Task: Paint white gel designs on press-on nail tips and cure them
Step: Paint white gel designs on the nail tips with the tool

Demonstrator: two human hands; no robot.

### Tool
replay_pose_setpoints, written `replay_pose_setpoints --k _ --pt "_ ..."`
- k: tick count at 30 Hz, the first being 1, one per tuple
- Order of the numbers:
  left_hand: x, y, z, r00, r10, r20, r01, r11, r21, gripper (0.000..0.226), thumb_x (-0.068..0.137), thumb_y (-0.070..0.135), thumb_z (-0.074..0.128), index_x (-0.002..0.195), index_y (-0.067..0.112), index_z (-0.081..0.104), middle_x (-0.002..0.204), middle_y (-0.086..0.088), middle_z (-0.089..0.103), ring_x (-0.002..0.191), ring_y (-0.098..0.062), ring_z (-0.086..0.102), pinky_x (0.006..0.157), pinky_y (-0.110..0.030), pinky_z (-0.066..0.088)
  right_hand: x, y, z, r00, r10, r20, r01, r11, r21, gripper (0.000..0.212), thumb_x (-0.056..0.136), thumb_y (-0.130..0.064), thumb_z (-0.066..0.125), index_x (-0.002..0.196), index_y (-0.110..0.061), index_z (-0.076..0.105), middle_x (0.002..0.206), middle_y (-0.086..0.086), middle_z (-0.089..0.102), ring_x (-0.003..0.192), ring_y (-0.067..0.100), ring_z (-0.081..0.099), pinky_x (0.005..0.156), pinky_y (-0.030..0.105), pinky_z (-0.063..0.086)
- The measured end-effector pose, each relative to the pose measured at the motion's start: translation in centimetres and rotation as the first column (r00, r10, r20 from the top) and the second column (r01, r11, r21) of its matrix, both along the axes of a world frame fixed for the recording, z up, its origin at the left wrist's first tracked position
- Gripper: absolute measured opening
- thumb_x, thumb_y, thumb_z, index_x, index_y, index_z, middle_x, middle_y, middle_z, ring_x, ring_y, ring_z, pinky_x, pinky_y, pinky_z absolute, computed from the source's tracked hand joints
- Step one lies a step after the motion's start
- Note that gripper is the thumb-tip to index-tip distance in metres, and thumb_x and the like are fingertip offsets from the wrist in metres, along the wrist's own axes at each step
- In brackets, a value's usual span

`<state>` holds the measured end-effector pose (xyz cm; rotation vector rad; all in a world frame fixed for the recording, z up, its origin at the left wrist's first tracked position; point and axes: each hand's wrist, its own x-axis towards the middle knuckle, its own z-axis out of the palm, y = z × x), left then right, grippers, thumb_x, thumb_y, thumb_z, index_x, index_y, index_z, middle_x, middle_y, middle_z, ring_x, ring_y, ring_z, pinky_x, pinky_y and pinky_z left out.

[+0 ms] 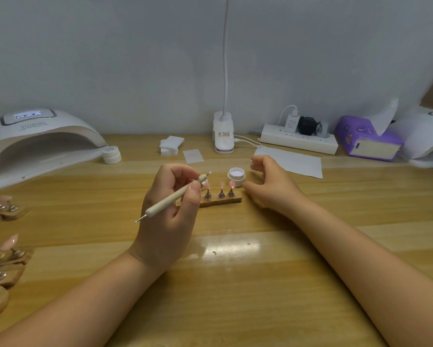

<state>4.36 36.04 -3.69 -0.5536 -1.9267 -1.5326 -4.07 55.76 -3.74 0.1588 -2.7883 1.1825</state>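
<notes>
- Left hand (169,209) holds a dotting tool (175,197); fingers curled round the shaft, thumb (193,196) pressed on it near the upper end.
- Tool lies slanted: one metal tip points up-right just above the fingers, the other sticks out low-left, clear of the palm.
- Upper tip sits just left of the open gel pot (236,177), not touching it.
- Wooden holder (221,201) on the surface (235,271), directly behind the left fingers; its left end is hidden by them.
- Three pink nail tips (221,185) stand upright on metal pegs in the holder; the leftmost is just beside the thumb.
- Gel pot stands just behind the holder's right end, lid off, white inside.
- Right hand (270,186) hovers beside the pot and holder, fingers loosely curved and spread, holding nothing; whether it touches the pot cannot be told.
- Curing lamp (35,144) at far left, display lit; a closed white jar (112,154) near its mouth.
- More holders with pink tips (2,251) along the left edge.
- Back of the surface: stack of wipes (170,145), clip lamp (223,136), power strip (298,140), purple tissue pack (365,139), white sheet (290,161).
</notes>
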Motion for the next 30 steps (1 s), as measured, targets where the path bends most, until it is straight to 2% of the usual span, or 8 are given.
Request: replay_pose_setpoints --k 5,8,12,17,20,23,26,30 --pt "0.0 0.1 0.0 1.0 0.008 0.009 -0.008 1.0 0.004 0.01 0.087 0.034 0.048 0.095 0.028 0.052 0.087 0.01 0.064 0.077 -0.009 0.061 0.068 -0.024 0.052 -0.4 -0.3 -0.2 0.998 0.066 0.017 -0.066 0.997 -0.031 0.074 0.085 -0.024 0.071 0.146 -0.021 0.03 0.141 -0.004 0.051 0.135 0.017 0.04 0.111 0.035 0.033" --pt "0.0 0.1 0.1 1.0 0.004 0.006 -0.004 1.0 -0.006 0.009 0.088 0.033 0.048 0.095 0.029 0.051 0.088 0.017 0.065 0.079 -0.008 0.062 0.068 -0.019 0.05 -0.6 -0.3 -0.3 0.997 0.072 0.017 -0.071 0.996 -0.055 0.079 0.082 -0.032 0.074 0.146 -0.022 0.03 0.134 -0.009 0.057 0.13 0.014 0.045 0.104 0.031 0.032" --pt "0.0 0.1 0.1 1.0 0.001 0.008 -0.001 1.0 -0.008 0.009 0.088 0.033 0.048 0.095 0.029 0.051 0.091 0.018 0.064 0.083 -0.006 0.063 0.069 -0.016 0.049 -0.7 -0.5 -0.6 0.999 0.034 -0.019 -0.036 0.996 -0.08 0.086 0.074 -0.042 0.078 0.144 -0.021 0.033 0.122 -0.011 0.063 0.126 0.014 0.048 0.102 0.032 0.034" --pt "0.2 0.1 0.2 1.0 -0.001 0.011 0.002 1.0 -0.015 0.01 0.088 0.034 0.048 0.095 0.027 0.051 0.093 0.008 0.063 0.082 -0.005 0.063 0.068 -0.014 0.048 -0.7 -0.5 -0.8 0.998 0.035 -0.055 -0.038 0.997 -0.061 0.084 0.075 -0.043 0.077 0.143 -0.02 0.034 0.115 -0.012 0.064 0.119 0.012 0.051 0.1 0.032 0.038" --pt "0.3 0.1 0.3 1.0 -0.008 0.026 0.008 1.0 -0.007 0.012 0.087 0.035 0.048 0.095 0.027 0.051 0.092 0.008 0.063 0.083 -0.005 0.063 0.069 -0.017 0.05 -0.7 -0.4 -0.8 0.995 0.001 -0.099 -0.009 0.997 -0.082 0.074 0.08 -0.04 0.074 0.14 -0.02 0.036 0.104 -0.012 0.061 0.106 0.009 0.053 0.092 0.028 0.041" --pt "0.3 0.0 0.6 0.999 -0.011 0.042 0.01 1.0 0.009 0.013 0.088 0.032 0.05 0.096 0.022 0.053 0.087 0.012 0.065 0.081 -0.007 0.063 0.069 -0.018 0.05 -0.5 0.1 -0.5 0.984 -0.051 -0.168 0.034 0.994 -0.103 0.067 0.083 -0.036 0.073 0.138 -0.02 0.038 0.097 -0.017 0.057 0.098 0.009 0.054 0.088 0.029 0.045" --pt "0.3 0.0 0.8 0.998 -0.008 0.057 0.007 1.0 0.016 0.007 0.09 0.02 0.052 0.096 0.019 0.053 0.084 0.016 0.065 0.08 -0.007 0.064 0.068 -0.017 0.049 -0.1 0.4 0.0 0.97 -0.078 -0.23 0.046 0.989 -0.139 0.066 0.08 -0.035 0.075 0.135 -0.022 0.04 0.092 -0.021 0.053 0.099 0.008 0.053 0.091 0.033 0.047" --pt "0.5 0.0 1.2 0.998 -0.01 0.058 0.01 1.0 0.01 0.006 0.089 0.017 0.051 0.094 0.02 0.054 0.083 0.009 0.065 0.078 -0.009 0.063 0.067 -0.019 0.05 0.8 0.1 0.8 0.94 -0.055 -0.336 0.001 0.987 -0.159 0.064 0.078 -0.033 0.078 0.13 -0.021 0.043 0.096 -0.019 0.055 0.101 0.009 0.056 0.093 0.033 0.049"
